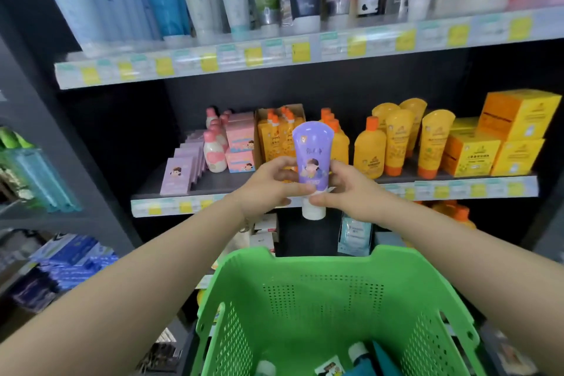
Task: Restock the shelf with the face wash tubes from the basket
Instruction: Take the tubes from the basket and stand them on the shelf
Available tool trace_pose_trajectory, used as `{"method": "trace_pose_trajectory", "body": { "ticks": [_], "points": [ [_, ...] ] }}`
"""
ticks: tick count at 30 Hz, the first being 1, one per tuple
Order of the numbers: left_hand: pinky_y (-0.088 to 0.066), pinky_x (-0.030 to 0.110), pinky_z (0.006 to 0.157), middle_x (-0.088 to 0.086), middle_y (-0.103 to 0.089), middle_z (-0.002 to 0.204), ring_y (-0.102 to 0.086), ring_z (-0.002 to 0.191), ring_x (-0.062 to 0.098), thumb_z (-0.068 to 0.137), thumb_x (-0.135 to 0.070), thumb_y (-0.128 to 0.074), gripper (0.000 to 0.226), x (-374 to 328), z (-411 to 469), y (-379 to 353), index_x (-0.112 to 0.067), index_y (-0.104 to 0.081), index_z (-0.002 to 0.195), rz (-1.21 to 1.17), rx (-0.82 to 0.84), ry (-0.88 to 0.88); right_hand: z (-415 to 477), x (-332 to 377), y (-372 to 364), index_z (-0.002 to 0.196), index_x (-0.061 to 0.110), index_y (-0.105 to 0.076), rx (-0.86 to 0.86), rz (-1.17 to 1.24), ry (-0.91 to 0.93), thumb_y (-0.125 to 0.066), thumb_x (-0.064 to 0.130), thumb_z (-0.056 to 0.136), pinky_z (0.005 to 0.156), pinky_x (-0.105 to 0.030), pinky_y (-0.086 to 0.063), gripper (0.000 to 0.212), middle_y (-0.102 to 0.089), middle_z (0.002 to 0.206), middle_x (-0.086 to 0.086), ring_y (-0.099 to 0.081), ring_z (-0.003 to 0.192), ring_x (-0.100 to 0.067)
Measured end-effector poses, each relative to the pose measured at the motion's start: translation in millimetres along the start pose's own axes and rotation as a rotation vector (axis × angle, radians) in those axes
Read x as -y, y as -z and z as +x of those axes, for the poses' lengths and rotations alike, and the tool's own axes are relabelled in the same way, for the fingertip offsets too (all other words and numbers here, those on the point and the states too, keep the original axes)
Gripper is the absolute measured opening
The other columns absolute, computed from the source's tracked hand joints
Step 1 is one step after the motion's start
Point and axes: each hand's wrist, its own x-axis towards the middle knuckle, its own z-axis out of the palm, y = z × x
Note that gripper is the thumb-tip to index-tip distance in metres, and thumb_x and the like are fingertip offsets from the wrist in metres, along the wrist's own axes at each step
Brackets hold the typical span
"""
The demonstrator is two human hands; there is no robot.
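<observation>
Above the green perforated plastic basket [305, 262], left grip [268, 181] and right grip [346, 189] both pinch the purple plastic face wash tube [311, 156], white cap [313, 211] down, before the middle shelf [171, 206], where pushing in carelessly could topple the close-packed yellow bottles [369, 156].

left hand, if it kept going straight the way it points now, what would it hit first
The left hand grips the purple tube, so that comes first. Beyond it, the line seems to lead to the yellow bottles behind the tube on the middle shelf, though depth is unclear.
</observation>
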Motion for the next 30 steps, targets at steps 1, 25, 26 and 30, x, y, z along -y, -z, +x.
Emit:
{"method": "trace_pose_trajectory", "body": {
  "ticks": [1,25,26,30],
  "points": [
    [-0.048,0.035,0.079,0.004,-0.071,0.104,-0.064,0.087,0.013,0.079,-0.014,-0.078,0.038,-5,1,1,-0.022,-0.060,0.112,-0.002,-0.005,-0.012,1,6,3,0.126,0.021,-0.054,-0.008,-0.003,0.011,-0.079,0.024,0.077,0.096,-0.047,-0.051,0.055,-0.070,0.113,0.000,-0.066,0.107,-0.016],
    [-0.053,0.041,0.079,0.004,-0.074,0.104,-0.067,0.086,0.020,0.085,-0.011,-0.072,0.030,-136,20,33,-0.019,-0.062,0.113,-0.016,-0.117,-0.295,39,137,76,0.115,0.022,-0.047,-0.172,-0.206,0.209,-0.070,0.026,0.087,0.080,-0.042,-0.056,0.036,-0.065,0.104,-0.004,-0.066,0.090,-0.019],
    [-0.056,0.033,0.073,0.004,-0.073,0.104,-0.069,0.082,0.016,0.086,-0.009,-0.071,0.030,-138,20,33,-0.019,-0.062,0.113,-0.028,-0.113,-0.295,40,139,78,0.116,0.022,-0.047,-0.174,-0.221,0.207,-0.070,0.027,0.087,0.082,-0.045,-0.056,0.038,-0.065,0.103,-0.003,-0.066,0.091,-0.021],
    [-0.051,0.018,0.056,0.006,-0.071,0.108,-0.070,0.075,0.006,0.088,-0.009,-0.068,0.035,-147,24,32,-0.016,-0.058,0.121,-0.048,-0.131,-0.303,42,147,84,0.122,0.021,-0.046,-0.193,-0.240,0.208,-0.070,0.030,0.088,0.084,-0.040,-0.055,0.043,-0.064,0.105,0.000,-0.065,0.094,-0.018]
  ]
}}
